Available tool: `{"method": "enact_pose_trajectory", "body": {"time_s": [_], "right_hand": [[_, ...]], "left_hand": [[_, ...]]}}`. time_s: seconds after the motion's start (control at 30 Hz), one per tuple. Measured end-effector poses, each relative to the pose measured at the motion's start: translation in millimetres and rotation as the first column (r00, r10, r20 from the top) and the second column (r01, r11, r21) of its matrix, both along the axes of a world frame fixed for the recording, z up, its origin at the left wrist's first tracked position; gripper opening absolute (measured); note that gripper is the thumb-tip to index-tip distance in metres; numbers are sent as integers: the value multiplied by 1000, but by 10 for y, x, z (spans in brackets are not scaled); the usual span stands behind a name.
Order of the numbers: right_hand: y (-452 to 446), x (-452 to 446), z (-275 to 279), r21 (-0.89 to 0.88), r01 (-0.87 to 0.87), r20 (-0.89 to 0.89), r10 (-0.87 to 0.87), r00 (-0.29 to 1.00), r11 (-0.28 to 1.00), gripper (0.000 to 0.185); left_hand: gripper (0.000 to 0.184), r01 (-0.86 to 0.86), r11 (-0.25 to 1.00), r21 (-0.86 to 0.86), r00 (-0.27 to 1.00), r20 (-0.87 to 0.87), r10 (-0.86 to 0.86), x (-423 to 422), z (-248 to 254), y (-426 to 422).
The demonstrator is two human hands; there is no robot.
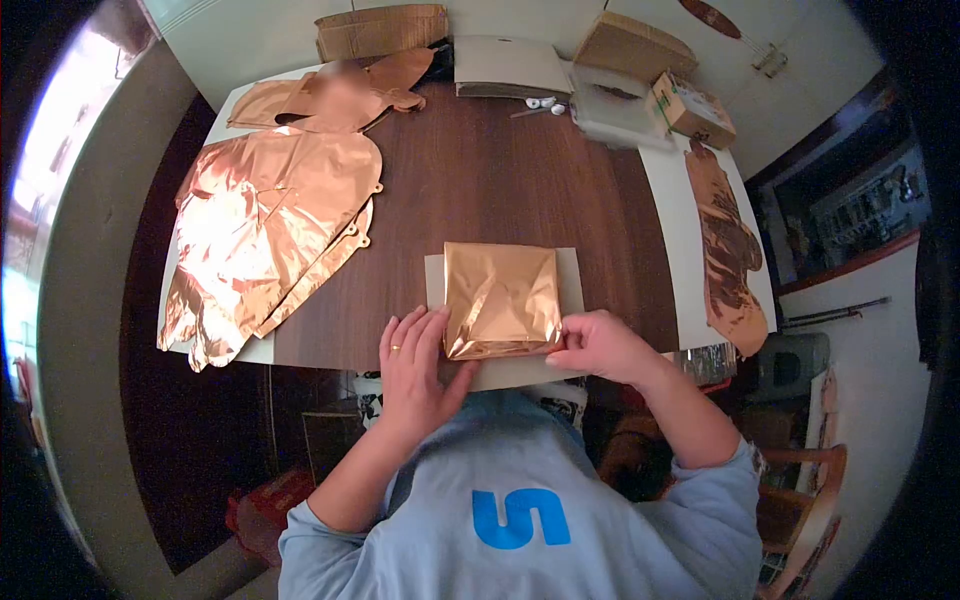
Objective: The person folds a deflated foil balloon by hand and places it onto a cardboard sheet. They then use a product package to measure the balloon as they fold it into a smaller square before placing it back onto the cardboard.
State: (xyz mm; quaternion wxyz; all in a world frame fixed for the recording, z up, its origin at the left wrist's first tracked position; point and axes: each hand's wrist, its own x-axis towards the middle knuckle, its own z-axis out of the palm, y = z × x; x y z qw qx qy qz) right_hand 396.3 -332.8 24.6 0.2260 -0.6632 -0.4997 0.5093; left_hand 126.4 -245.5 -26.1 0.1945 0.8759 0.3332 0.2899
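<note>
A folded square of shiny copper-coloured foil [502,298] lies on a grey card [570,285] at the table's front edge. My left hand [415,365] rests at the foil's left side, fingers apart, fingertips on the card and against the foil's edge, with a ring on one finger. At the lower right corner of the foil, my right hand [600,345] has thumb and forefinger closed on the foil's edge.
Large flat copper foil shapes [270,210] lie on the table's left, others at the back left. Stacked white sheets [510,65], a clear plastic box [615,105] and a small carton [692,110] stand at the back. More foil [725,245] lies at the right edge of the brown table [500,170].
</note>
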Motion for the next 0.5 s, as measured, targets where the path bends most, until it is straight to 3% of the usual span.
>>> {"method": "enact_pose_trajectory", "body": {"time_s": [0.07,0.17,0.27,0.47,0.5], "right_hand": [[-6,-65,49,120,-42,260,10,965,992,23],[-50,-154,-44,534,-52,271,-113,956,844,26],[-35,-175,-111,598,-90,394,-195,898,796,24],[207,-113,-39,707,128,282,-443,851,696,19],[270,-89,-30,776,98,289,-490,823,623,17]], "left_hand": [[87,28,1000,-12,1000,-5,-28,-23,15,15],[96,103,992,-68,994,-18,-105,-86,120,65],[106,155,981,-121,987,-26,-159,-124,164,108],[112,193,977,-91,977,-74,-200,-138,174,137],[112,182,980,-86,978,-90,-189,-121,173,123]]}}
